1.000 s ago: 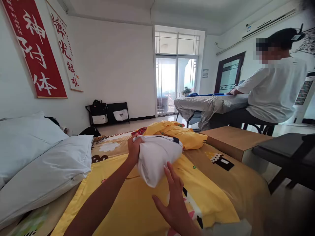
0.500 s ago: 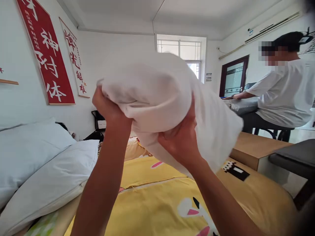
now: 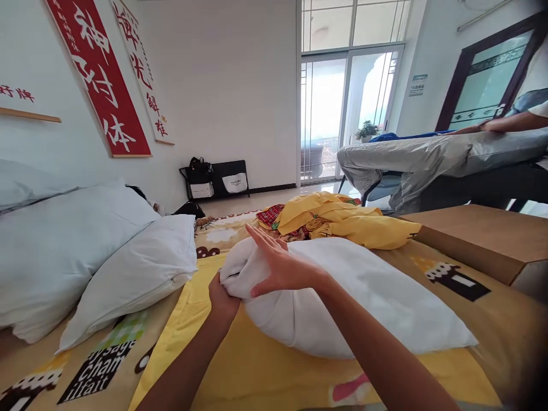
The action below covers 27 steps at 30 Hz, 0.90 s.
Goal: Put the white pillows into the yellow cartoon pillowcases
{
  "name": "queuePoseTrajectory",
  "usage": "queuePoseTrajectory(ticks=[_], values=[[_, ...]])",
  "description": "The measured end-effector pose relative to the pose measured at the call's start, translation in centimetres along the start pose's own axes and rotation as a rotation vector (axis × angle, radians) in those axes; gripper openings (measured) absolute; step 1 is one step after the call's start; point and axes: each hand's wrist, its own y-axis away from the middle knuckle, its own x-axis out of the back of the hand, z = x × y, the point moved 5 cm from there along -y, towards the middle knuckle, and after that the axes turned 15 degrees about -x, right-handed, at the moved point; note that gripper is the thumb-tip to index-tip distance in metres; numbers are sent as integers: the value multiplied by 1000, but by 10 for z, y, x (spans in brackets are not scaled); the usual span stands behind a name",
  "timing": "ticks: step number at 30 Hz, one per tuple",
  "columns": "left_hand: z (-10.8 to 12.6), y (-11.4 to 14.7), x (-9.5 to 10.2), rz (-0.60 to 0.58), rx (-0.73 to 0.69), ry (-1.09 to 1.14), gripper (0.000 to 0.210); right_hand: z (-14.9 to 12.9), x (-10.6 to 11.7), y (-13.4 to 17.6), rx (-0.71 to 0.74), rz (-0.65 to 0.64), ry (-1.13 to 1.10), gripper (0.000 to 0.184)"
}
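A plump white pillow (image 3: 368, 285) lies on a flat yellow cloth (image 3: 265, 371) with pink printing, its left end gathered and folded. My left hand (image 3: 225, 297) grips that gathered end from the near left side, its fingers partly hidden behind the fabric. Over the same end is my right hand (image 3: 285, 265), resting against the pillow with its fingers stretched out and the thumb spread away from them.
More white pillows (image 3: 137, 274) are heaped on the left. Crumpled yellow bedding (image 3: 334, 214) lies beyond the pillow. A cardboard box (image 3: 479, 228) stands at right. Behind it, a person's arm (image 3: 509, 123) rests on a table under silvery plastic (image 3: 428, 157).
The pillow has come down from in front of my face onto the yellow cloth. Both hands are lower, and my right hand's fingers have straightened. The view has tilted down.
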Motion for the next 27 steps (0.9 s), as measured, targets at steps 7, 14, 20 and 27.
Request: queuePoseTrajectory(ticks=[7,14,20,27], values=[[0,10,2,9,97,-16,15,21,3,-16,52,-69,-87,130],[-7,-2,5,-102,91,-84,9,44,-5,-3,14,-36,-62,107],[-10,-2,12,-82,-6,-145,18,9,-14,9,109,144,56,35],[72,24,15,-447,-932,-707,64,15,1,5,39,218,110,24]])
